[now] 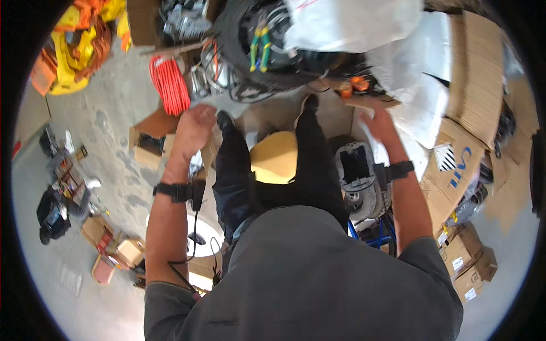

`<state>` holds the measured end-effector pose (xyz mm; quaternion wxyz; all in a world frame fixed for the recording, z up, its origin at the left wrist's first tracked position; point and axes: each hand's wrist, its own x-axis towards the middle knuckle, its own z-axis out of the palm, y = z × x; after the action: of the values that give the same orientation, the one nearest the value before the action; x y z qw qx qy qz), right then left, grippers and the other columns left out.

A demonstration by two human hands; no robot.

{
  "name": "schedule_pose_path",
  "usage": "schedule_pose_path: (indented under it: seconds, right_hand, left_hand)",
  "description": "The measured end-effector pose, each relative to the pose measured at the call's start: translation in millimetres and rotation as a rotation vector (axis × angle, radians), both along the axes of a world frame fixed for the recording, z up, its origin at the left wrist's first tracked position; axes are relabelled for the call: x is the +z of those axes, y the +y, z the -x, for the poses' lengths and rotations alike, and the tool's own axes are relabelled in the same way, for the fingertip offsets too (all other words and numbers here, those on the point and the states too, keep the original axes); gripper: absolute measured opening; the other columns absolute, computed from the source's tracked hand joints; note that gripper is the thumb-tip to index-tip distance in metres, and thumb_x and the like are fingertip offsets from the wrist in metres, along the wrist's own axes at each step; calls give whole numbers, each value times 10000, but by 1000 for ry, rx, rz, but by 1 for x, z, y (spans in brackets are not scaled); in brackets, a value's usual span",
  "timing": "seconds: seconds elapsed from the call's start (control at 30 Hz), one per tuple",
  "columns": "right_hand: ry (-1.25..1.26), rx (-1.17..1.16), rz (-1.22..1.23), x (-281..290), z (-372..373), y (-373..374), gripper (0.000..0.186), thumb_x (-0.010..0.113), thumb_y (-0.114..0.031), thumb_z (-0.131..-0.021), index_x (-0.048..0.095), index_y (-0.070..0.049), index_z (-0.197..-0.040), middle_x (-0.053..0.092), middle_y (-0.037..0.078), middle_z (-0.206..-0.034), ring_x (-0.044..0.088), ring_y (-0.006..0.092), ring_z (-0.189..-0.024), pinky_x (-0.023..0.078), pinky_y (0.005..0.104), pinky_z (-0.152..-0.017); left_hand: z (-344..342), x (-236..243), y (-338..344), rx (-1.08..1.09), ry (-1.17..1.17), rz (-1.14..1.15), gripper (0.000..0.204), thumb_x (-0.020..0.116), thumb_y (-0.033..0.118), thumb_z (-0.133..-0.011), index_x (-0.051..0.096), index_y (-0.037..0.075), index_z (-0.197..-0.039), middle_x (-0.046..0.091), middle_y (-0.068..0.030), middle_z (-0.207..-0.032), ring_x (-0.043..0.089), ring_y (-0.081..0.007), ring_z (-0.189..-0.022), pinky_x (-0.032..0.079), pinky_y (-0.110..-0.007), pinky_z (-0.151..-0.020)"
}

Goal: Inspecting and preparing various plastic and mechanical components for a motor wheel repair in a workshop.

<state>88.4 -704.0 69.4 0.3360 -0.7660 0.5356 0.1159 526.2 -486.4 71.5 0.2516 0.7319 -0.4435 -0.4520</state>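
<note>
Okay; left hand (199,118) by red cable (169,85), coiled likely against tangles; grip I can't tell; right hand (377,121) spread near plastic (401,71).

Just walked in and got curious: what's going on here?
A person has both bare hands out over clutter. The left hand is beside a red coil, the right hand near white plastic sheeting; whether either grips anything is unclear. Farther ahead, between them, green-handled pliers lie on a black round object.
</note>
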Motion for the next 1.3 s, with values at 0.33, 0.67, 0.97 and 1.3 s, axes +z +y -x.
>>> schedule_pose_path:
  seconds: [0.33,0.67,0.97,1.3]
  right_hand:
    - [-206,69,131,-127,-120,-47,483,644,-315,-880,545,33,-1200,658,249,-1010,639,391,-962,495,391,-832]
    - [-88,149,238,-153,-128,-24,526,646,-293,-905,509,60,-1270,631,201,-1148,581,193,-1023,441,313,-921]
    - [-100,314,244,-174,-118,-50,760,654,-365,-884,350,133,-1370,485,301,-1332,492,301,-1240,356,342,-1039]
    - [-132,321,300,-157,-103,-52,739,609,-329,-918,294,141,-1393,373,292,-1430,379,318,-1338,250,351,-1115]
  left_hand:
    - [34,-146,28,281,390,-119,196,588,83,-867,648,-43,-1004,652,-40,-819,580,-84,-767,472,-242,-689]
    - [111,-243,-13,-261,236,-43,228,579,148,-809,684,98,-1006,669,-187,-884,656,-347,-860,510,-448,-779]
    - [157,-216,8,-169,208,136,235,577,128,-762,687,54,-955,663,-189,-970,612,-371,-976,475,-461,-842]
    - [145,-193,42,-57,190,352,248,581,164,-749,694,47,-937,679,-165,-931,628,-356,-925,480,-446,-815]
